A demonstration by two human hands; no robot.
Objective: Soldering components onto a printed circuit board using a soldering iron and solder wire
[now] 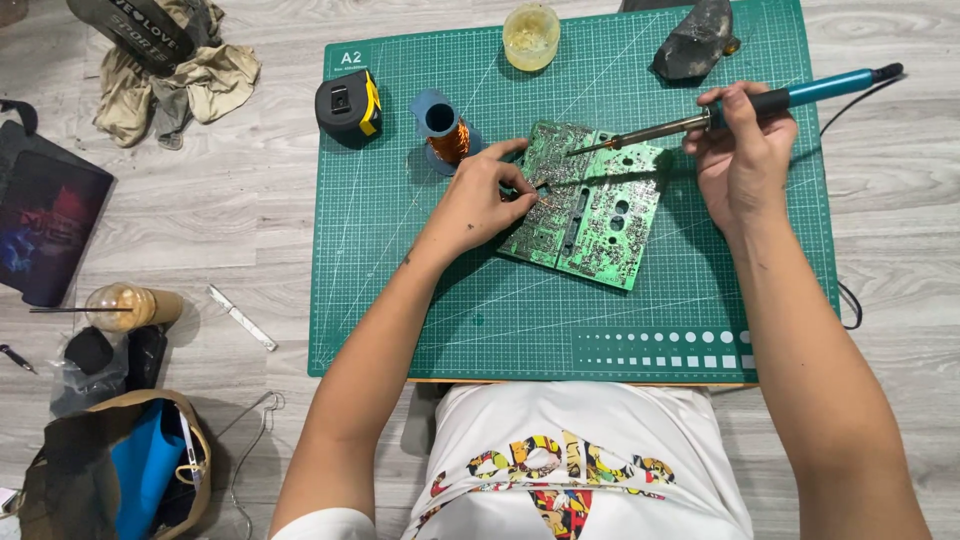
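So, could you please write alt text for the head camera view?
A person's right hand holds a blue soldering iron, tip on a green circuit board, which the left hand steadies on a green cutting mat. A copper wire spool, tape measure and small jar sit behind.

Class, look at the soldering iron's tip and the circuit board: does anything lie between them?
Nothing visible does. The right hand holds the soldering iron with its tip over the circuit board; the left hand rests at the board's left edge, beside the tip's path.
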